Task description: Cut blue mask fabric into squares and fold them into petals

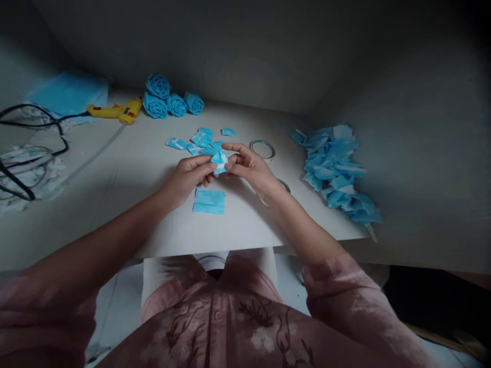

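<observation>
Through the head camera I see the left hand point(188, 174) pinching a small, light-blue piece of soft sheet with a white strip across it point(220, 161), thumb and forefinger closed on its left edge. The right hand point(251, 167) grips the right edge between thumb and curled fingers, its forefinger stretched out past the top. So the piece sits between both sets of fingertips, raised above the pale tabletop point(164, 241).

I judge the step in hand to be shaping or taping this one piece; I can't tell whether the white strip is tape or the sheet's own backing. Just beyond it lie similar small folded blue pieces point(202, 137), and nearer me a flat blue rectangle point(209, 202).

To my mind, the next move calls for a steady left pinch while the right fingers press the fold flat, lightly, since thin sheet could crease or slip. A thin tape ring point(273, 151) lies within easy reach, just beyond the right hand.
</observation>
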